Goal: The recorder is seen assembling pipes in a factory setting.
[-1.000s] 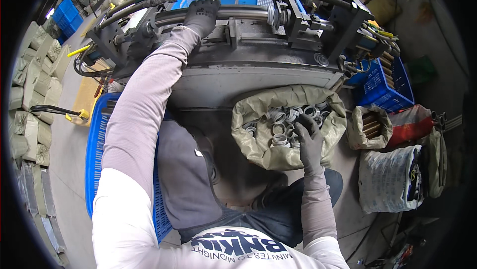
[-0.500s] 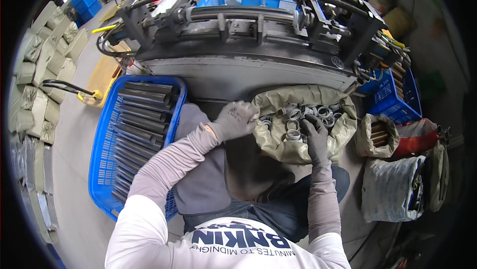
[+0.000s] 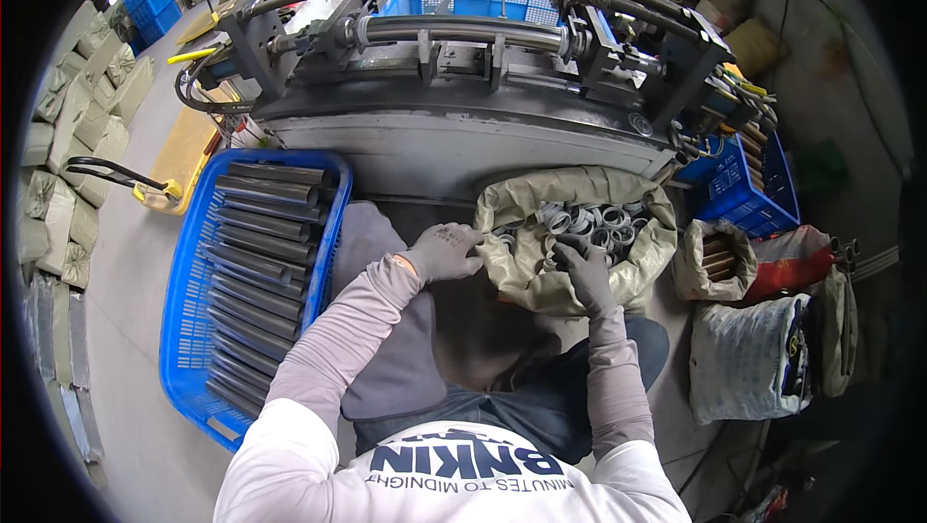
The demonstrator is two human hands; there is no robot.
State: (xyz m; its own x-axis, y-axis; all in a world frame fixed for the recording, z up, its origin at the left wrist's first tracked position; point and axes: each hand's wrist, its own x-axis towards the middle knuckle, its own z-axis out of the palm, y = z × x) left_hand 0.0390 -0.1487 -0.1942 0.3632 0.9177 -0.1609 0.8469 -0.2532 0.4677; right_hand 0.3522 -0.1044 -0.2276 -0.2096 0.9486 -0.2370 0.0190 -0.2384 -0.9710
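The gray-gloved right hand [image 3: 587,277] reaches among round gray rings [image 3: 581,222] inside an olive fabric-like sack [image 3: 529,283]; the gray-gloved left hand [image 3: 443,252] is at its edge. Whether either grip is closed, I cannot tell.

1. Left grip [image 3: 444,253]: off machine's steel bar [image 3: 463,30], now down just beside the open sack's [image 3: 526,283] left rim.
2. Steel bar: uncovered, well beyond left grip.
3. Right grip [image 3: 581,270]: shifted left over grey rings [image 3: 610,226].
4. Blue basket [image 3: 178,330], dark tubes [image 3: 256,286]: arm's cleared, visible left of left grip.
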